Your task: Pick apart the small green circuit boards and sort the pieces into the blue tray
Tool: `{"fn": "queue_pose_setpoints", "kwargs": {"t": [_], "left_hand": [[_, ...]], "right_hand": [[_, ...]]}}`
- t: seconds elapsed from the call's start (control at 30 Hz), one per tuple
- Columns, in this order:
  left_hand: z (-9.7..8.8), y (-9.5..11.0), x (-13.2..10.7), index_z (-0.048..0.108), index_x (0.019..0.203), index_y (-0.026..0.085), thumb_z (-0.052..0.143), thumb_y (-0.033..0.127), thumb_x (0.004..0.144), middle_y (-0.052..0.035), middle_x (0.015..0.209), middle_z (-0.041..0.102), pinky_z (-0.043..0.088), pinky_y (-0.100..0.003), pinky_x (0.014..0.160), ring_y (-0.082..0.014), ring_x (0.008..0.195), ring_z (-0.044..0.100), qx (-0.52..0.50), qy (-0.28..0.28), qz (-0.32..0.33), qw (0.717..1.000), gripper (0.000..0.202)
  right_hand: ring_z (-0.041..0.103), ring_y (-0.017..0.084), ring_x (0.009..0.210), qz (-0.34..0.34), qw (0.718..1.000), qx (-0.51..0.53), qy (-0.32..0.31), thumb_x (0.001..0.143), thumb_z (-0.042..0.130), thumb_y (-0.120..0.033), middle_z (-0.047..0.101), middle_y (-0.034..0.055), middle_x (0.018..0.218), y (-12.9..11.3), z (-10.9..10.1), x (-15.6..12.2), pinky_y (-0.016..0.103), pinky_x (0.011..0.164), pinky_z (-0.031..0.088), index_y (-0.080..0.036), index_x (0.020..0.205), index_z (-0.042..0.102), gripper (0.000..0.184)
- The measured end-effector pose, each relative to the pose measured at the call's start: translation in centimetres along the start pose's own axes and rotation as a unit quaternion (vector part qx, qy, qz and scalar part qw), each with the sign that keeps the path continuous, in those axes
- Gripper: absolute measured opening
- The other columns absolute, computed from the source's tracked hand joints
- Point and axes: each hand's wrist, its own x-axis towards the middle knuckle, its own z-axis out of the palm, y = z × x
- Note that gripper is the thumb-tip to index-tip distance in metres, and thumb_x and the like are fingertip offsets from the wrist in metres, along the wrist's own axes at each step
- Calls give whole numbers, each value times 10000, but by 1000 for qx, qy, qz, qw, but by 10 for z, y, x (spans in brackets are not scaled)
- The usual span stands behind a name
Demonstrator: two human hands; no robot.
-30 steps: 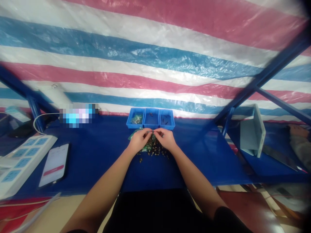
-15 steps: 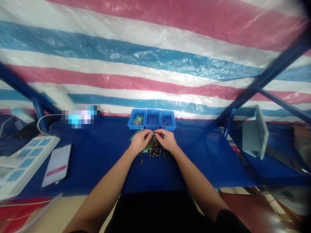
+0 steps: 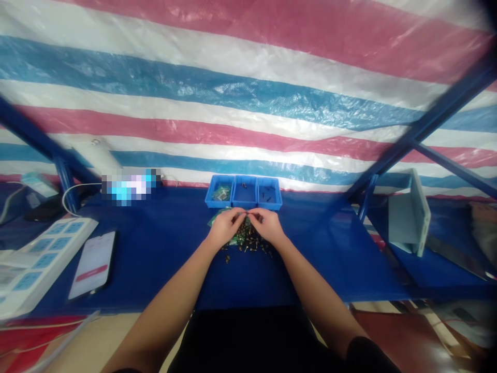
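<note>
Fingertips of the left hand point(image 3: 224, 228) and the right hand point(image 3: 267, 226) are meeting and pinching a small piece point(image 3: 245, 212), too small to identify, lying crosswise between them. Both hands are equally near it, working directly above the parts pile point(image 3: 248, 242) on the table point(image 3: 163, 248), just short of the blue bins point(image 3: 244, 204).

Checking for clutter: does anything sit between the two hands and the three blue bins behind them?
Nothing visible. The left hand and right hand sit over the pile of small parts, and only a narrow strip of bare blue table separates them from the blue bins.
</note>
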Motion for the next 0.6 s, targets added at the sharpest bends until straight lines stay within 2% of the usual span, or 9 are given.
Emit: {"fn": "queue_pose_setpoints", "kwargs": {"t": [0.2,0.37,0.6], "left_hand": [[0,0,0,679,1004,228,493,402,941,-23,865,716,495,-259,698,-162,740,648,3,-16,-4,1000,262],[3,-3,0,675,1024,227,492,398,942,-25,880,715,499,-265,717,-163,746,648,-2,-7,-6,1000,264],[3,-2,0,662,1068,225,521,407,929,2,729,674,490,-256,662,-143,639,611,1,-6,-2,1000,269]], "right_hand": [[619,147,641,-4,1000,-6,-3,853,580,-317,724,28,837,0,0,0,270,660,534,-213,972,726,215],[619,144,639,-7,1000,-12,-4,855,582,-319,722,24,826,3,1,-1,270,669,531,-211,971,727,215],[621,148,641,-6,1000,-12,-4,858,575,-322,725,26,836,3,1,0,275,663,535,-217,965,728,214]]}}
